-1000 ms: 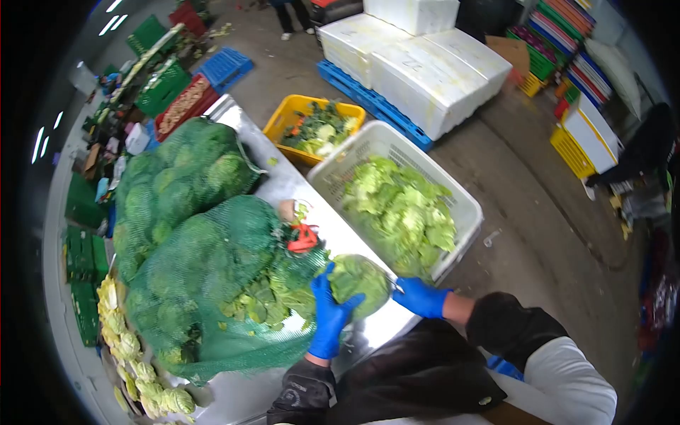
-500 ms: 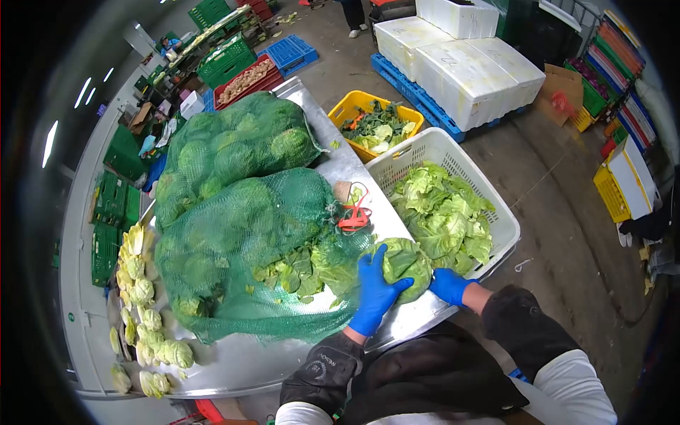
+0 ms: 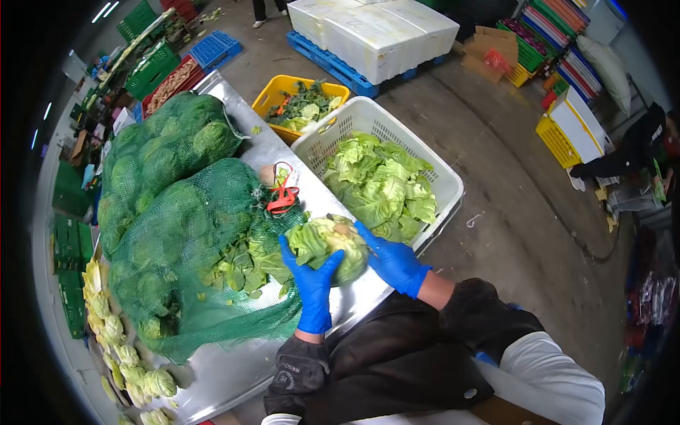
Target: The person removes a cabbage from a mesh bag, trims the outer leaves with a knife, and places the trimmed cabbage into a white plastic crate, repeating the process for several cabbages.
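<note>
A green cabbage (image 3: 338,249) sits between my gloved hands at the table's front right edge, its pale stem end facing up and away. My left hand (image 3: 312,283) grips its left side, thumb across the near face. On the other side my right hand (image 3: 395,263) presses its fingers against the cabbage by the stem. Just beyond, a white perforated crate (image 3: 443,173) holds loose cabbage leaves (image 3: 386,188). To the left lies a green mesh sack (image 3: 191,227) of cabbages, with leaf scraps (image 3: 244,265) by its mouth and a red tie (image 3: 283,200) at its gathered part.
A second mesh sack (image 3: 166,138) lies farther back on the metal table (image 3: 244,113). Small pale vegetable heads (image 3: 127,354) line the left edge. A yellow crate (image 3: 265,99) of trimmings and white foam boxes (image 3: 382,39) stand beyond. Another person (image 3: 630,145) is at right.
The cabbage has been turned, so its stem end now shows. My right hand has come up from beside it onto its right side. The view has swung to the right.
</note>
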Demonstrator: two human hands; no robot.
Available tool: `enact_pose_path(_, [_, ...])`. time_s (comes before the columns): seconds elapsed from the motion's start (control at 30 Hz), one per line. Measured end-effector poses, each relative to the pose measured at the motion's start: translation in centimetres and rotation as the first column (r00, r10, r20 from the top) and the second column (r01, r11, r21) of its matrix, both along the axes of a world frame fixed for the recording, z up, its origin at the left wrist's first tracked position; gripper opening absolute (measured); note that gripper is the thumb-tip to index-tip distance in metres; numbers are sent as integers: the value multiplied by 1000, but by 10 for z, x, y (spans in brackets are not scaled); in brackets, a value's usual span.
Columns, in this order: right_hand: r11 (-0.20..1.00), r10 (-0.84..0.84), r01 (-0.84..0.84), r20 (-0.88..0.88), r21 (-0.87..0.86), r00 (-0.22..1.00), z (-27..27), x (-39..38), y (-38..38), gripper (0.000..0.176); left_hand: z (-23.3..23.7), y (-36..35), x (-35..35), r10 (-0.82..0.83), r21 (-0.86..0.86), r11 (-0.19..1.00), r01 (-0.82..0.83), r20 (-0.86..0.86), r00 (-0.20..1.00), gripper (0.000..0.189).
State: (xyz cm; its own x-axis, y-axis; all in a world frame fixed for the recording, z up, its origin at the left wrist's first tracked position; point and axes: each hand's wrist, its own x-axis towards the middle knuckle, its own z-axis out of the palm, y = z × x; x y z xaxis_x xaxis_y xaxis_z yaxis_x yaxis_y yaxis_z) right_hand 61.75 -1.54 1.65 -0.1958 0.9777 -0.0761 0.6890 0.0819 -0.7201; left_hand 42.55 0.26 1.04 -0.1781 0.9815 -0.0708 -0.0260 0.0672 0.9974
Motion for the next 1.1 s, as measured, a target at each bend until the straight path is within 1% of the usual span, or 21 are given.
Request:
enact_pose_path(0.03, [1000, -2, 2, 17, 3, 1000, 3, -2, 2, 69, -7, 2, 1, 105, 23, 994, -103, -134, 985, 111])
enact_pose_path(0.1, [1000, -8, 8, 30, -2, 1000, 14, -3, 5, 68, -11, -3, 1, 131, 42, 991, -129, -56, 990, 113])
enact_pose_path(0.17, [991, 57, -47, 80, -127, 995, 26, 2, 16, 65, -8, -7, 4, 187, -13, 982, -187, -11, 982, 112])
enact_pose_path(0.27, [991, 94, -87, 64, -103, 994, 24, 7, 20, 63, -8, -11, -1, 196, -46, 980, -196, 9, 981, 109])
enact_pose_path(0.33, [979, 47, -25, 104, -202, 993, 14, 26, 35, 61, -10, -16, -9, 188, -40, 981, -187, 15, 982, 107])
enact_pose_path(0.37, [960, -188, 89, -377, -265, 907, -33, 43, 43, 61, -13, -18, -14, 177, -35, 984, -176, 21, 984, 104])
enact_pose_path(0.4, [780, -457, 181, -349, -599, 818, -14, 66, 68, 61, -17, -20, -22, 146, -49, 989, -140, 132, 980, 99])
enact_pose_path(0.43, [813, -439, 282, -219, -509, 871, -14, 86, 78, 60, -12, -22, -28, 134, -78, 989, -124, 142, 981, 93])
enact_pose_path(0.47, [846, -351, 272, -96, -460, 931, -26, 106, 88, 57, -7, -24, -32, 122, -101, 989, -105, 187, 975, 95])
enact_pose_path(0.5, [816, -340, 297, 4, -496, 940, -9, 106, 90, 54, -4, -28, -38, 114, -125, 988, -87, 229, 967, 97])
enact_pose_path(0.57, [981, -109, 162, 382, -108, 918, -37, 105, 85, 53, -15, -36, -54, 101, -160, 985, -60, 260, 960, 95])
enact_pose_path(0.63, [939, -105, 144, 139, -313, 985, 36, 52, 76, 61, -18, -34, -65, 89, -195, 980, -32, 292, 952, 94])
enact_pose_path(0.7, [998, 65, -60, -267, 26, 962, 7, 8, 66, 71, -9, -25, -74, -88, -207, 966, 156, 302, 949, 92])
enact_pose_path(0.77, [976, 154, -190, -283, -104, 947, 21, -23, 62, 73, 0, -16, -74, -125, -207, 961, 184, 270, 955, 92])
enact_pose_path(0.83, [969, 166, -211, -292, -127, 942, 21, -30, 63, 72, 12, -17, -61, -32, -107, 993, 51, 170, 985, 90])
enact_pose_path(0.87, [962, 174, -228, -307, -148, 936, 21, -34, 66, 71, 19, -27, -50, 104, -89, 991, -98, 69, 992, 95])
enact_pose_path(0.9, [962, 179, -232, -311, -143, 933, 23, -37, 69, 71, 11, -36, -39, 167, -44, 985, -164, 57, 984, 105])
enact_pose_path(0.97, [958, 277, -279, -36, -68, 960, 26, -40, 68, 66, -7, -42, -28, 116, 93, 991, -97, -222, 968, 116])
enact_pose_path(1.0, [949, 314, -313, 18, -40, 949, 28, -41, 72, 66, -6, -41, -22, 140, 69, 989, -127, -220, 966, 120])
enact_pose_path(1.03, [958, 281, -284, -65, -47, 957, 32, -38, 76, 51, -3, -38, -22, 142, 66, 989, -131, -219, 965, 120])
enact_pose_path(1.1, [982, 188, -190, -168, 7, 968, 5, -33, 94, 39, 11, -31, -22, 110, -56, 992, -109, 16, 994, 122])
